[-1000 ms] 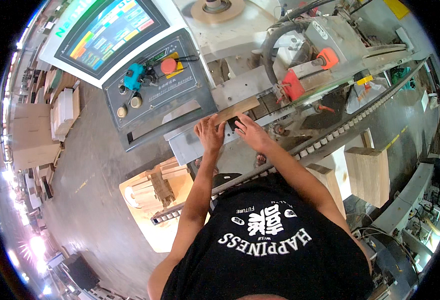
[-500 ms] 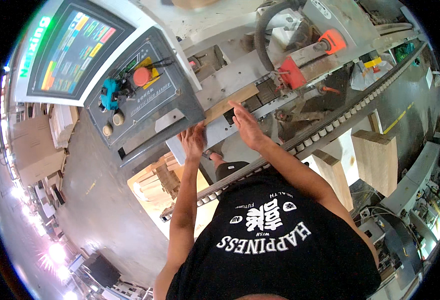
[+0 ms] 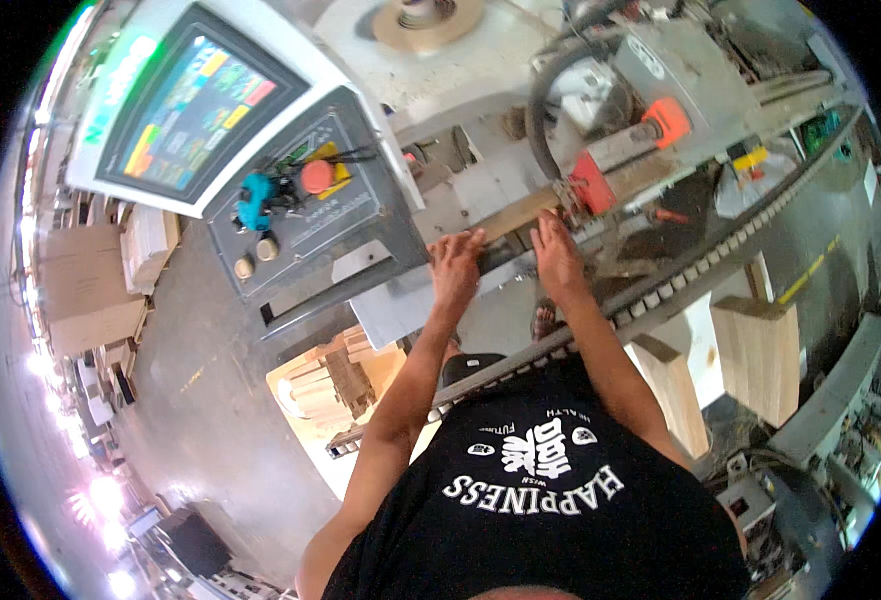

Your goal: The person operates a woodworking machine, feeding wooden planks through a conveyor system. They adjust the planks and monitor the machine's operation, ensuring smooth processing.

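A narrow wooden strip (image 3: 516,214) lies along the bed of the edge-banding machine, its right end close to a red block (image 3: 593,182). My left hand (image 3: 455,268) is closed over the strip's left part, with the fingers bent across it. My right hand (image 3: 558,258) is at the strip's near side, close to the red block. Its fingers are stretched out and rest against the wood. What lies under my left palm is hidden.
A control panel (image 3: 325,200) with a red button and a lit screen (image 3: 195,110) stands left of the hands. A roller rail (image 3: 730,225) runs between my body and the machine. Thick wooden boards (image 3: 760,360) stand at the right; a pallet with wood pieces (image 3: 345,375) is lower left.
The wooden strip has slid right toward the red block. Both hands have moved right with it, and my right hand has come onto the wood. The view has shifted slightly.
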Available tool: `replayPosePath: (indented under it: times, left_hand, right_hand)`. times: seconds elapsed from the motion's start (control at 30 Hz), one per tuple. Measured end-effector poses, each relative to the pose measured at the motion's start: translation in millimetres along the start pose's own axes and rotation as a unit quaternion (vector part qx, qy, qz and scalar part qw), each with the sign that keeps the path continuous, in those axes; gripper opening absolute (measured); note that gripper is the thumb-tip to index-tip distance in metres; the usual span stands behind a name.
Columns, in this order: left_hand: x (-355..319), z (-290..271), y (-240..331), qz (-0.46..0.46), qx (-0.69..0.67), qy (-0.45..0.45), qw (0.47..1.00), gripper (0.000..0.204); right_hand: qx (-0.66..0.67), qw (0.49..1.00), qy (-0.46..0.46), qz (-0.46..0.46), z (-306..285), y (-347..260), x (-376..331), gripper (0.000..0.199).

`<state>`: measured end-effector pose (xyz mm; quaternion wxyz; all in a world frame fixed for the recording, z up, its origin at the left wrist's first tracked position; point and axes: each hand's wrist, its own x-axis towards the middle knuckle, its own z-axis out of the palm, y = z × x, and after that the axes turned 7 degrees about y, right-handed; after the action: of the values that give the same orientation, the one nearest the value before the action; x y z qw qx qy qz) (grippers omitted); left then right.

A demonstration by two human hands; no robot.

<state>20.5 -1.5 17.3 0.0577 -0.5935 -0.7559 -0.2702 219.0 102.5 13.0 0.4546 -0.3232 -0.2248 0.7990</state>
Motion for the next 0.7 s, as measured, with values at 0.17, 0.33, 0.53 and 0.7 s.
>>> replayPosePath:
  times: [0.17,0.33,0.53,0.7]
  left_hand:
    - [12.2,30.0,22.8,-0.013,0.035,-0.04,0.998,0.039]
    - [37.4,53.9,54.8,-0.006,0.037,0.044,0.998,0.062]
    - [56.9,47.7,50.7,-0.046,-0.05,0.049,0.996,0.068]
    - [6.6,16.8,38.4,-0.104,-0.078,0.074,0.989,0.053]
  right_hand:
    - [-0.165,0.983,-0.061,0.045,18.5,-49.2,-32.1,0.078]
    - [-0.675,0.704,-0.166,-0.146,17.3,-154.3,-100.2,0.071]
    - [-0.876,0.482,0.008,-0.018,-62.0,-254.8,-206.1,0.114]
    - [-0.896,0.426,0.053,0.112,-204.2,-256.6,-286.5,0.129]
